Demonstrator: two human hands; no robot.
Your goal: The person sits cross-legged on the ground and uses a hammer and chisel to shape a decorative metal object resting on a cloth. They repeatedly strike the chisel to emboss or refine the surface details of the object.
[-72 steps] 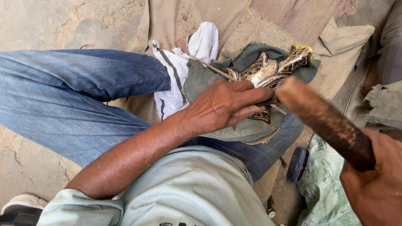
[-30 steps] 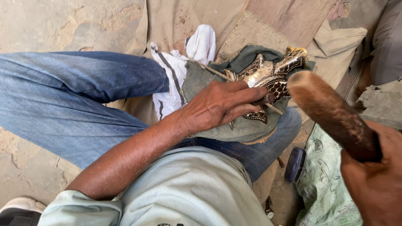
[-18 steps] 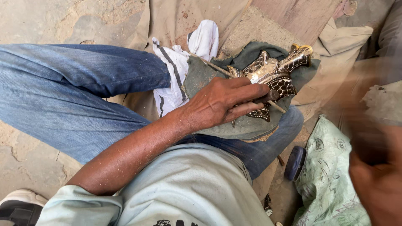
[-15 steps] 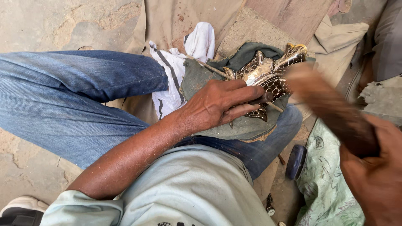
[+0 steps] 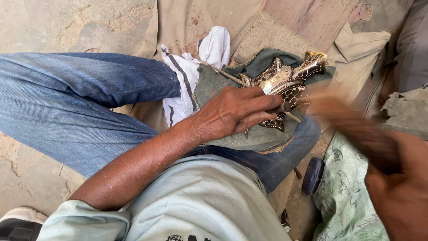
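A shiny brass figure with dark patterned scales lies on a green-grey cloth pad over my right knee. My left hand rests on the figure and pinches a thin metal punch against it. At the lower right, my right hand grips a thick brown wooden mallet. The mallet is blurred by motion, and its head is close beside the punch's end.
A white striped rag lies under the pad, between my jeans-clad legs. A printed green sack and a dark round object are at the right. Tan cloth and a wooden board lie beyond the knee.
The mallet has been swinging: raised and blurred at the right, then down toward the punch, where it is now. My left hand and the brass figure have stayed put.
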